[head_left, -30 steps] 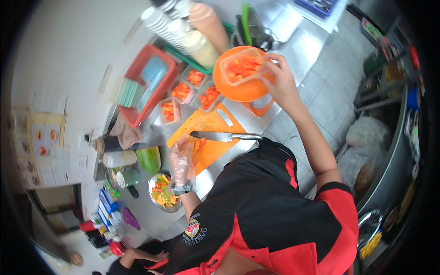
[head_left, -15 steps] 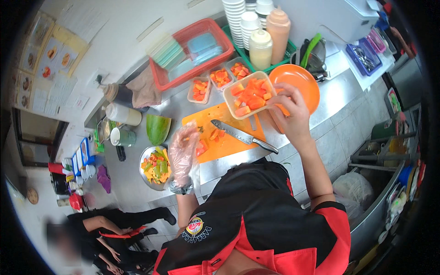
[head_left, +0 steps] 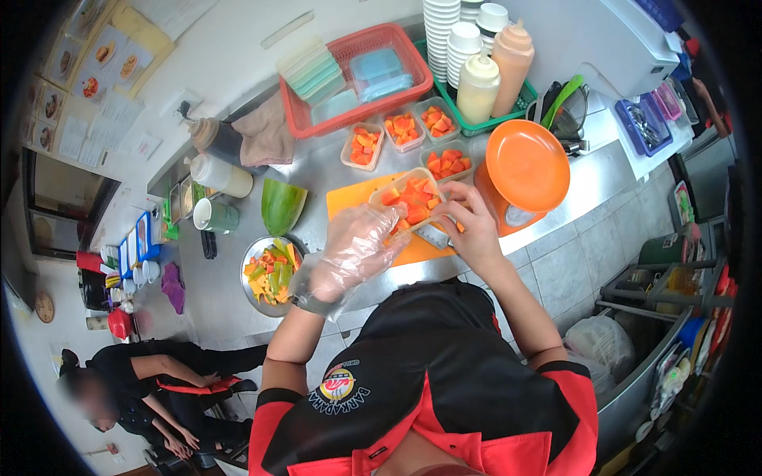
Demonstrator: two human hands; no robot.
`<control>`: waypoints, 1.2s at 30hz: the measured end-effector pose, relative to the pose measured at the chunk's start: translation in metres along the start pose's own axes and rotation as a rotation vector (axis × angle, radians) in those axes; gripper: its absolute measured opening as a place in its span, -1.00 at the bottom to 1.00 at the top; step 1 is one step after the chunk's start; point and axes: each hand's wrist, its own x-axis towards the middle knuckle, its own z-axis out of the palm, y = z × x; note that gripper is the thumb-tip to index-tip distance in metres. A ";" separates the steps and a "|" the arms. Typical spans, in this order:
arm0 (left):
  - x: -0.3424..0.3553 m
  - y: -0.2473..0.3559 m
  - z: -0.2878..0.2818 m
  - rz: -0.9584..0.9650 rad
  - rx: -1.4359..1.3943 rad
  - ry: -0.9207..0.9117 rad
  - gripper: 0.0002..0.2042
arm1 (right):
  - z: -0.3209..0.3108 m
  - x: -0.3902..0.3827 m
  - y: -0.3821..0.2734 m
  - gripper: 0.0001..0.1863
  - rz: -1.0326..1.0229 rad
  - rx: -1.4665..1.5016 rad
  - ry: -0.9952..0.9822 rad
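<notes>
I'm pinching the fruit container (head_left: 384, 192) by its rim with my right grip (head_left: 446, 208), over the orange board (head_left: 348, 197) near the desk (head_left: 317, 168)'s front edge; gloved left grip (head_left: 387, 232) is overlapping it, closure unreadable.

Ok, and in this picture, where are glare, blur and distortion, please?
Head view: pale glare on the steel counter right of the orange plate, small highlights on the clear glove over the left hand; head view again: at lower left, a co-worker whose head is blurred, and edges bowing toward the black rim.
</notes>
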 end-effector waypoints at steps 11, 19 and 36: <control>-0.001 -0.038 0.033 -0.129 -0.048 -0.197 -0.74 | 0.039 -0.015 0.028 -0.85 0.079 0.077 -0.122; -0.020 -0.073 0.051 -0.202 -0.253 -0.217 -0.81 | 0.068 -0.010 0.036 -0.85 0.051 0.083 -0.236; -0.110 -0.109 0.008 -0.665 -1.702 0.911 -0.84 | 0.198 0.039 0.053 -0.76 0.289 0.136 -0.281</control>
